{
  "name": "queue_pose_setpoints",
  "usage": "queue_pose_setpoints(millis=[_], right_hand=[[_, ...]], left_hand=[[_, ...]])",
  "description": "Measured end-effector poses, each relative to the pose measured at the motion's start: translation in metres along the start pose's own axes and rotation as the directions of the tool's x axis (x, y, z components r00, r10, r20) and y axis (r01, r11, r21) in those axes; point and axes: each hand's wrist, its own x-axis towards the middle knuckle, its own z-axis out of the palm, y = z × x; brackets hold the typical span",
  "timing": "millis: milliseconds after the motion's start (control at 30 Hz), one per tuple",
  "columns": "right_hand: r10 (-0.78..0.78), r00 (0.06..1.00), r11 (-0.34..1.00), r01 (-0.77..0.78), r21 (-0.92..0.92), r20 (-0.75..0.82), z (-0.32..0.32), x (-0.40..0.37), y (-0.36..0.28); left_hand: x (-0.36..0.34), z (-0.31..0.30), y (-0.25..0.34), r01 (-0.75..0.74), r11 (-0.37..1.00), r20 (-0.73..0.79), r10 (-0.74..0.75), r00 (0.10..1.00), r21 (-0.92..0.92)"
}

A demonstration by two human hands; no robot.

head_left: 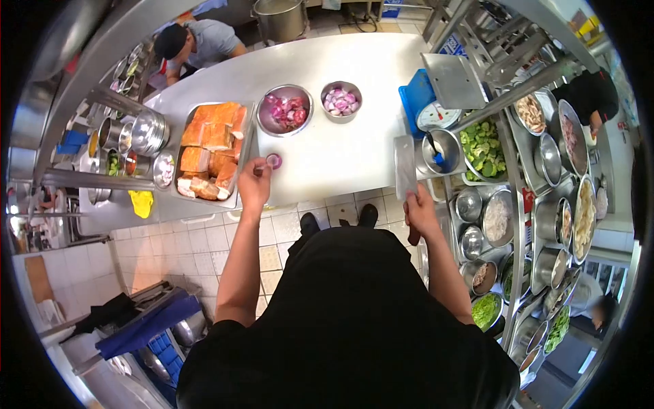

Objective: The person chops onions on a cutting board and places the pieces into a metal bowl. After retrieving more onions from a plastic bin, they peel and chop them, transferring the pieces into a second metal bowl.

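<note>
My left hand is at the front edge of the white work surface. Its closed fingers are on a cut piece of red onion. In my right hand is a cleaver, gripped by its handle, with the wide blade pointing away from me over the right end of the surface. Farther back stands a metal bowl of dark red onion pieces. Beside it is a smaller metal bowl holding paler, chopped onion.
Left of my left hand, a metal tray holds large browned slabs of meat. A blue scale stands at right, near a bowl with a blue-headed utensil. Shelves with several food bowls line the right. Co-workers are nearby.
</note>
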Motion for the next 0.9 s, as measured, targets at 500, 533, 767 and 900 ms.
queue_pose_setpoints(millis=[500,533,767,900], right_hand=[[-0.274,0.940,0.777,0.340,-0.530,0.201,0.046,0.003,0.022],[-0.277,0.946,0.790,0.323,-0.521,0.167,0.045,0.001,0.024],[-0.202,0.967,0.740,0.255,-0.623,0.156,0.042,-0.009,0.006],[-0.209,0.964,0.721,0.266,-0.640,0.165,0.047,-0.016,-0.004]], left_hand=[[0.002,0.044,0.022,-0.213,0.964,0.072,0.204,0.976,0.159],[-0.005,0.057,0.032,-0.263,0.962,0.125,0.253,0.959,0.069],[-0.011,0.128,0.056,-0.449,0.889,0.385,0.383,0.840,0.093],[-0.025,0.107,0.047,-0.569,0.818,0.329,0.516,0.790,0.082]])
